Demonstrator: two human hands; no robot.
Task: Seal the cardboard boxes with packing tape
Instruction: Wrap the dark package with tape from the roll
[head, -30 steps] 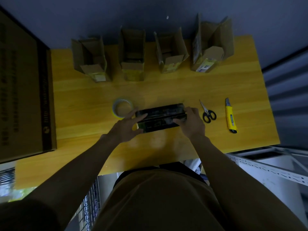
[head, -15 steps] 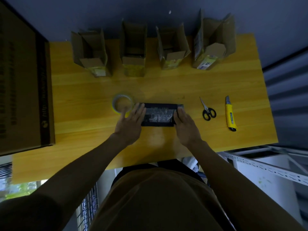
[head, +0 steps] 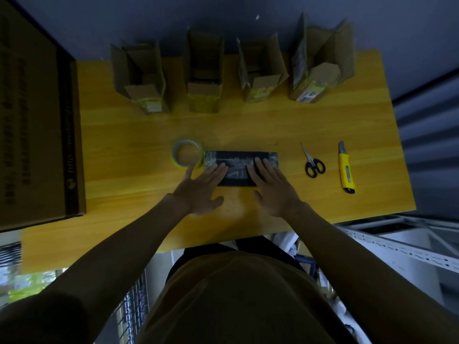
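A flat dark box point(head: 239, 160), shiny with tape, lies in the middle of the yellow table point(head: 260, 130). My left hand point(head: 202, 187) lies flat with straight fingers on the box's left part. My right hand point(head: 272, 188) lies flat on its right part. A roll of packing tape point(head: 186, 153) sits just left of the box, touching it. Several open cardboard boxes stand in a row at the back: one at far left point(head: 139, 75), a second point(head: 205, 78), a third point(head: 260, 70) and one at far right point(head: 320, 63), all with flaps up.
Black-handled scissors point(head: 313, 163) and a yellow utility knife point(head: 345, 171) lie right of the dark box. A large brown carton point(head: 37, 125) covers the table's left end. White metal shelving point(head: 397, 247) stands below the table's right edge.
The dark box, held tilted a second ago, was laid flat on the table. Both hands then slid toward me across its top, fingers straight.
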